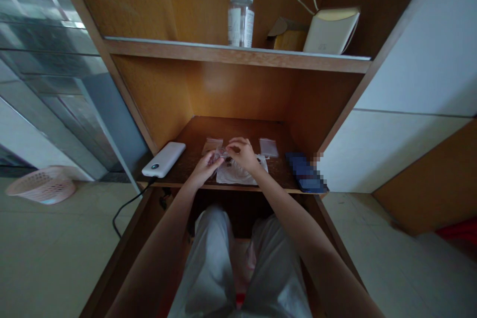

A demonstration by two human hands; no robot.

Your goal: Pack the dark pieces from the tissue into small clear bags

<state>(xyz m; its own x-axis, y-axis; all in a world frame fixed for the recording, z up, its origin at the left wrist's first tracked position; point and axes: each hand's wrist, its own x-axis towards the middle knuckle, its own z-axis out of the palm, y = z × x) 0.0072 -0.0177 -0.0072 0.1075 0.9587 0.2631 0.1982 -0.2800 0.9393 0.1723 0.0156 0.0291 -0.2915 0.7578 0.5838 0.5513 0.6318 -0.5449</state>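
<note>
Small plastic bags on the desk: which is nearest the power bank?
The clear bag behind the left hand, beside the power bank; the other lies past the right hand.

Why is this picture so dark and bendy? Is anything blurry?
In the head view, everything looks dim, the wooden cabinet looks stretched and leaning, the glass panel shows pale glare, and the blue object is blurred into blocks.

white pwr bank (163,159) w/ cable (126,213), labeled bottle (241,17) on shelf (238,54), pink basket (40,186) on floor (55,258)
</note>
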